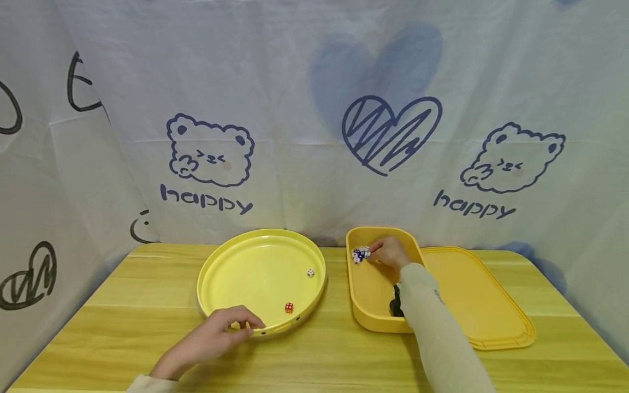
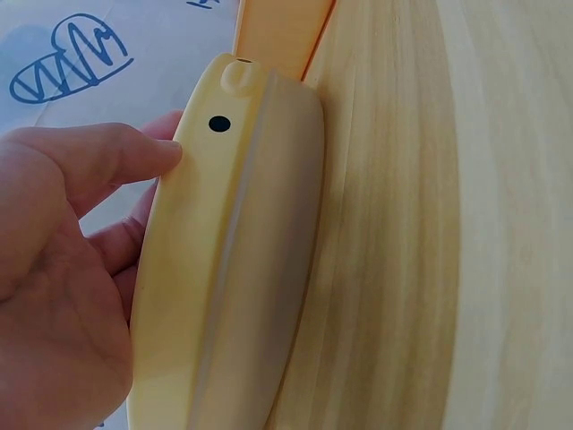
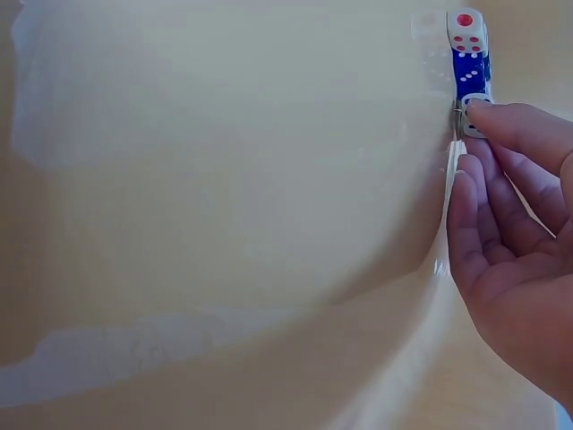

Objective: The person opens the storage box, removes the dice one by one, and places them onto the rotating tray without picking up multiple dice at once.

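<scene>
A round yellow tray [image 1: 255,284] has a white die [image 1: 310,273] and a red die [image 1: 289,308] lying on it. My left hand [image 1: 221,335] pinches the tray's near rim, thumb outside and fingers inside; the left wrist view shows the thumb against the tray's outer wall [image 2: 215,224]. Inside an orange-yellow box [image 1: 378,326], a cluster of white and blue dice [image 1: 360,254] sits at the far left. My right hand [image 1: 390,252] reaches in there. In the right wrist view, its thumb and fingers pinch a white die [image 3: 476,125], beside a blue die [image 3: 468,73] and another white die [image 3: 466,32].
A black object [image 1: 395,303], partly hidden by the right sleeve, lies in the box's near end. The flat orange-yellow lid [image 1: 479,295] rests on the wooden table [image 1: 339,360] to the right of the box. A printed white cloth [image 1: 295,109] hangs behind the table.
</scene>
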A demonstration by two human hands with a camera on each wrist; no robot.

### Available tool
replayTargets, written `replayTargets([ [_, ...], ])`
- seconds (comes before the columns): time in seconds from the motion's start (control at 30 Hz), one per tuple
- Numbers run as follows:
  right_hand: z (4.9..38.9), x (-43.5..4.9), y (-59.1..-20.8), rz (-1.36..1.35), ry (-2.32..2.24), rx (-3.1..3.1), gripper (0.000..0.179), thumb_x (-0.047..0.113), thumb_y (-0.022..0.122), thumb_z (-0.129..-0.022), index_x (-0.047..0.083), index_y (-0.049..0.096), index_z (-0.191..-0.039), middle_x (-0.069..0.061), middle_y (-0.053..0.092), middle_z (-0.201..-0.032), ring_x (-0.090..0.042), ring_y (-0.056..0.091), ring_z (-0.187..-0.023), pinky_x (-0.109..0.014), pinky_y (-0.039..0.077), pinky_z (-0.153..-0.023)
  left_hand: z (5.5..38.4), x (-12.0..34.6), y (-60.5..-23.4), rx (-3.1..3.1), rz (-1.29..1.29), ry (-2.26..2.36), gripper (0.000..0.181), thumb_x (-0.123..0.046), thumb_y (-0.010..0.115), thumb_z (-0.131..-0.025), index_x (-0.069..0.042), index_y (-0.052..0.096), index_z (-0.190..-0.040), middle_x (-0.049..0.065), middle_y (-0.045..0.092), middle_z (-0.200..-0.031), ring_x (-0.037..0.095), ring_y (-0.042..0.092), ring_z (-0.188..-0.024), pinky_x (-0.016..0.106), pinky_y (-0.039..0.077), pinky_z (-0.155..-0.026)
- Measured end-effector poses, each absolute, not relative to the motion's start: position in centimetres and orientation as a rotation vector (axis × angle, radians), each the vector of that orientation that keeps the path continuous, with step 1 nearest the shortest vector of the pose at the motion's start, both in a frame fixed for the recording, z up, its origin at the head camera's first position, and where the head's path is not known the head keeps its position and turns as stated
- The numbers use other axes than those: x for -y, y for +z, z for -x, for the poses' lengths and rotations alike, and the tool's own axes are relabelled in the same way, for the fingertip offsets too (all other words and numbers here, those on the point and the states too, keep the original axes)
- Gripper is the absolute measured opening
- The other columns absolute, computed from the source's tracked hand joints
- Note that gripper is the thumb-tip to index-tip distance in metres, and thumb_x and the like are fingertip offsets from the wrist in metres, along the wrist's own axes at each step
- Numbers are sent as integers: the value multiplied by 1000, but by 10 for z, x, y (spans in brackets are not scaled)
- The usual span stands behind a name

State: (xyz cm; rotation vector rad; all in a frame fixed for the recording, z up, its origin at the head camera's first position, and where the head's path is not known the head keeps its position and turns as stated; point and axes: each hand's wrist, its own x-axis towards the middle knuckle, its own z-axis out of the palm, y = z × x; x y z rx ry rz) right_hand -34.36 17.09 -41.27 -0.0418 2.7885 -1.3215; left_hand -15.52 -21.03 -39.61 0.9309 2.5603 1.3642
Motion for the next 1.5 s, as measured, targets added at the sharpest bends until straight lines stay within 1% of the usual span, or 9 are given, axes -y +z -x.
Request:
replayTargets([
  [0.2,343,-172,-411,39,-1358,-2761,13,-2,74,-76,-5,70,-88,-6,64,-79,-15,51,-65,-24,44,-57,155,210,-396,-2559,-917,1366,13,-8,61,-94,-9,70,-103,-4,65,-95,6,53,-84,26,45,-71],
  [0.3,342,-172,-408,54,-1356,-2746,14,-1,74,-77,-5,70,-90,-5,62,-77,-15,51,-65,-24,43,-57,155,209,-397,-2557,-923,1368,13,-7,61,-94,-8,70,-103,-3,65,-95,6,53,-84,26,45,-70],
  [0.43,342,-174,-401,82,-1338,-2726,14,-1,72,-80,-6,69,-93,-7,63,-82,-18,52,-71,-26,44,-63,155,209,-397,-2548,-924,1372,13,-8,60,-95,-8,70,-104,-3,65,-96,7,53,-84,26,45,-70],
  [0.57,341,-174,-392,146,-1309,-2742,12,-1,68,-84,-6,68,-95,-12,65,-87,-19,52,-74,-27,44,-65,155,210,-398,-2551,-929,1374,13,-8,60,-94,-8,70,-103,-3,66,-96,7,53,-84,26,45,-70],
  [0.73,343,-171,-379,158,-1266,-2785,11,5,67,-88,-4,68,-95,-11,63,-92,-22,52,-81,-30,45,-72,156,210,-399,-2556,-979,1384,13,-5,60,-94,-6,70,-103,0,66,-96,7,53,-83,26,45,-69],
  [1.0,341,-168,-361,215,-1302,-2797,13,5,68,-88,-4,67,-96,-13,62,-98,-26,52,-89,-35,46,-82,156,211,-397,-2547,-942,1373,14,-8,60,-95,-9,70,-103,-4,66,-96,7,54,-84,26,45,-71],
  [1.23,339,-170,-352,239,-1305,-2808,15,8,68,-89,-2,67,-100,-14,64,-102,-29,53,-95,-39,46,-90,157,210,-397,-2551,-962,1373,14,-5,59,-94,-6,70,-104,-1,66,-96,7,54,-84,26,45,-70],
  [1.33,338,-171,-349,232,-1316,-2801,14,8,68,-90,-1,67,-101,-13,64,-102,-28,53,-95,-38,46,-89,158,209,-397,-2543,-960,1376,14,-6,59,-95,-5,69,-104,0,66,-96,7,53,-84,26,44,-70],
  [1.5,333,-170,-346,281,-1326,-2791,15,8,69,-89,-2,67,-100,-13,63,-98,-26,53,-91,-34,47,-85,157,209,-398,-2553,-974,1379,13,-5,60,-94,-5,70,-103,0,66,-95,7,53,-83,26,45,-70],
])
